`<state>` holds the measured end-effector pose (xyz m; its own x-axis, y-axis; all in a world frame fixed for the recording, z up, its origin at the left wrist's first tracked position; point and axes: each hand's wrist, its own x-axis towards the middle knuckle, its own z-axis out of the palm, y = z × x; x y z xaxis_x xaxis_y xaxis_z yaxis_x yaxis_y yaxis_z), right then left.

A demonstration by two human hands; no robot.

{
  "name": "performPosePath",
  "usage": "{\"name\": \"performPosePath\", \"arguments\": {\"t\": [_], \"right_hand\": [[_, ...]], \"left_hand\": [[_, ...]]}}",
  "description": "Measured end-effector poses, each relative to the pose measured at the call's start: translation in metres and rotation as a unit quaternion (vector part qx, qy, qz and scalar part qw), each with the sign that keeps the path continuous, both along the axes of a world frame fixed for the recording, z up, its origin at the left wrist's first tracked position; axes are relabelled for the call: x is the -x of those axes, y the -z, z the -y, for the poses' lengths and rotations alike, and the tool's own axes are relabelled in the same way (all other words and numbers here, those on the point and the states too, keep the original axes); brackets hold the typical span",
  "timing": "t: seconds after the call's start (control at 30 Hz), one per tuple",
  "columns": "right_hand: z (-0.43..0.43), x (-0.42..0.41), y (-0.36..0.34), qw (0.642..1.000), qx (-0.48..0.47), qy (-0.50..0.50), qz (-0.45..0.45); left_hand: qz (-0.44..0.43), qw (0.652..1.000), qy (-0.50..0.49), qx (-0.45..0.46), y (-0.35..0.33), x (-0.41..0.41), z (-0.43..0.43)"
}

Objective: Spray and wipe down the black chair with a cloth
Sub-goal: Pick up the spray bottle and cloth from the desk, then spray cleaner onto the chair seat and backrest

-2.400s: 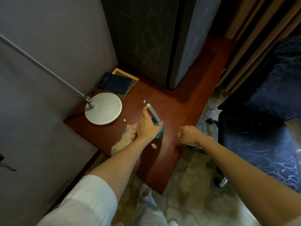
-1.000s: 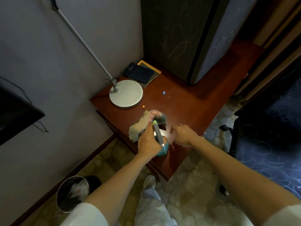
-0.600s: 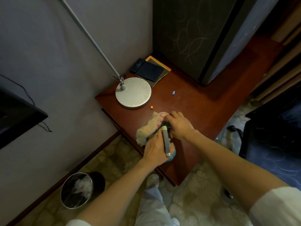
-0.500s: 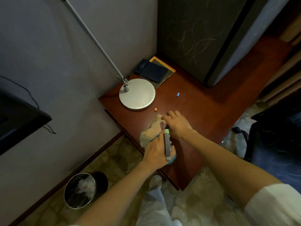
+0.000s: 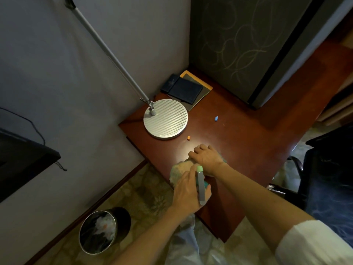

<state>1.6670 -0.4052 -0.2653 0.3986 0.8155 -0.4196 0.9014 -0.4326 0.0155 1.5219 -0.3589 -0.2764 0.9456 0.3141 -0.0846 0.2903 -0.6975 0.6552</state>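
My left hand (image 5: 188,194) is closed around a teal spray bottle (image 5: 200,185) with a grey top, held over the near edge of the red-brown wooden table (image 5: 248,150). My right hand (image 5: 207,158) lies on a crumpled pale cloth (image 5: 178,172) on that table, fingers curled onto it. The cloth is partly hidden under both hands. The black chair (image 5: 328,178) with blue swirl-patterned fabric stands at the right edge of the view, mostly cut off.
A round silver lamp base (image 5: 165,119) with a long arm stands on the table's left part. Dark notebooks (image 5: 182,88) lie behind it, beside a tall dark cabinet (image 5: 248,44). Two small bits, blue (image 5: 216,118) and orange (image 5: 188,138), lie loose. A metal bin (image 5: 100,231) stands on the floor.
My right hand has reached left onto the cloth and closed on it. The view has swung left, pushing the chair to the right edge. My left hand keeps the bottle.
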Motion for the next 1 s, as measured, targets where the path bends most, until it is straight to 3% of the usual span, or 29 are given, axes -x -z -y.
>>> {"name": "performPosePath", "arguments": {"t": [0.1,0.3,0.5,0.67,1.0], "right_hand": [[0.017,-0.002,-0.014,0.998,-0.011,0.053,-0.016],[0.082,-0.004,-0.036,0.987,-0.019,0.162,-0.009],[0.170,0.014,-0.053,0.972,-0.007,0.236,0.017],[0.243,0.048,-0.064,0.955,-0.012,0.297,0.028],[0.402,0.132,-0.089,0.909,-0.039,0.412,0.051]], "left_hand": [[-0.015,0.997,-0.039,0.071,-0.004,-0.002,0.003],[0.106,0.994,-0.023,-0.008,-0.022,-0.010,0.024],[0.109,0.994,-0.010,-0.021,-0.034,0.003,0.057],[0.082,0.995,0.054,-0.026,-0.040,0.023,0.103],[0.109,0.981,0.162,0.019,-0.061,0.059,0.239]]}}
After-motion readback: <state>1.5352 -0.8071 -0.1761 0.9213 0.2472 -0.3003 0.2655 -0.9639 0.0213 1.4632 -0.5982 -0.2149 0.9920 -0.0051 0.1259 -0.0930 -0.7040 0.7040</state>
